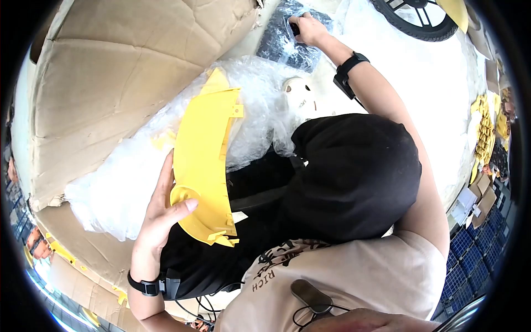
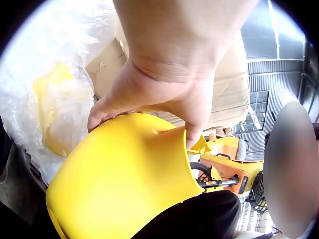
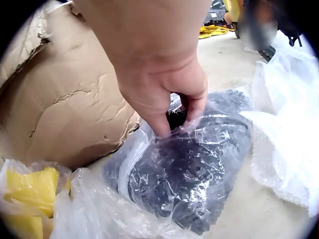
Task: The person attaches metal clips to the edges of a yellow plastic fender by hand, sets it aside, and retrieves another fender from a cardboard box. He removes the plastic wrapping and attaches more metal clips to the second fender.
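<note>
A curved yellow plastic panel (image 1: 202, 138) lies over the person's lap in the head view. My left hand (image 1: 166, 207) grips its rounded lower end, with the thumb on the near face and the fingers round the outer edge. In the left wrist view that hand (image 2: 164, 94) spans the top of the smooth panel (image 2: 119, 174). My right hand (image 3: 162, 89) reaches down to a clear plastic bag (image 3: 194, 169) of small black parts. Its fingertips are at the bag's mouth, partly under the film; I cannot tell whether they pinch a part.
A big cardboard sheet (image 1: 127, 66) stands at the left. Crumpled clear wrap (image 1: 249, 122) lies beside the panel, with more yellow parts (image 3: 32, 191) inside it. White foam wrap (image 3: 284, 144) and a black wheel (image 1: 417, 19) are at the right. A white clog (image 1: 298, 94) shows by the knee.
</note>
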Demonstrator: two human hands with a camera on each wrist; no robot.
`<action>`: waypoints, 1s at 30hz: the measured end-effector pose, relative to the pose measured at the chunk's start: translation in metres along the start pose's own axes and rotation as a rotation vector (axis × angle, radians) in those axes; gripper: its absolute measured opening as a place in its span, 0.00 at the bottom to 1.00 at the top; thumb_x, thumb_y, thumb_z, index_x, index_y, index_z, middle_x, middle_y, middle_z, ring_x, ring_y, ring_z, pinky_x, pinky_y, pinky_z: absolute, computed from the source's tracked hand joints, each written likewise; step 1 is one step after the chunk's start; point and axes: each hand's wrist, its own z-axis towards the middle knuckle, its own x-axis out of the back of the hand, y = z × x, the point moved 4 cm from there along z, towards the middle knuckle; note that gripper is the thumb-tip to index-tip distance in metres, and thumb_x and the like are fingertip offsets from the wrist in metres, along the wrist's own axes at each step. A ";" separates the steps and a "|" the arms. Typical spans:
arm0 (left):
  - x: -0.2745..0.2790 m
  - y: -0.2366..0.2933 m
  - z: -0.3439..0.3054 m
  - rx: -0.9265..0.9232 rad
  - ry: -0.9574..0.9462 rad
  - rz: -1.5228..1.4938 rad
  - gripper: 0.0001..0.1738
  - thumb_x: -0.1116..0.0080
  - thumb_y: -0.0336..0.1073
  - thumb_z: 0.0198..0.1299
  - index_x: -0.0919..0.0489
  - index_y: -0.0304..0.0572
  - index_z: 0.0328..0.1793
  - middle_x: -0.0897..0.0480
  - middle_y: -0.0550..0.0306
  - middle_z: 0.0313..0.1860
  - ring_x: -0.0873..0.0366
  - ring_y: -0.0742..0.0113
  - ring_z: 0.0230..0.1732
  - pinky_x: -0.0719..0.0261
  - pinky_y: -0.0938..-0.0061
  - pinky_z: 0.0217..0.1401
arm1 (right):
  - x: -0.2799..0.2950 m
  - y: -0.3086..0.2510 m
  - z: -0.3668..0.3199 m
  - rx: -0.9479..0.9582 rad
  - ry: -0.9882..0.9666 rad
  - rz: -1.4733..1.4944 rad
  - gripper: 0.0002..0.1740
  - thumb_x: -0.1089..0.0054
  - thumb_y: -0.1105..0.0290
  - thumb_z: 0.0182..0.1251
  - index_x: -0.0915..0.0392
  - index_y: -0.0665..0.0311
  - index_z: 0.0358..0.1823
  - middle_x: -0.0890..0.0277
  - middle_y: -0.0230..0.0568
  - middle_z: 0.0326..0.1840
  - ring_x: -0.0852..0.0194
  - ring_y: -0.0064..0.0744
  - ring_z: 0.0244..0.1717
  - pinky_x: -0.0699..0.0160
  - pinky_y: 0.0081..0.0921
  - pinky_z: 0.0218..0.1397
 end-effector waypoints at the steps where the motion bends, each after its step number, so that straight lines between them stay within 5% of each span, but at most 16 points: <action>1: 0.001 -0.002 0.001 0.004 0.001 -0.003 0.59 0.31 0.41 0.50 0.54 0.38 0.84 0.48 0.41 0.83 0.54 0.53 0.84 0.56 0.64 0.82 | 0.000 0.001 0.002 -0.003 0.000 0.021 0.37 0.29 0.70 0.51 0.27 0.42 0.66 0.28 0.51 0.57 0.25 0.54 0.59 0.23 0.41 0.63; 30: 0.004 0.004 0.002 -0.040 0.050 -0.018 0.59 0.29 0.36 0.49 0.54 0.39 0.84 0.46 0.42 0.82 0.52 0.52 0.83 0.56 0.63 0.83 | 0.005 0.023 0.006 0.008 0.174 0.214 0.16 0.28 0.68 0.50 0.12 0.49 0.43 0.14 0.43 0.44 0.16 0.46 0.48 0.18 0.38 0.56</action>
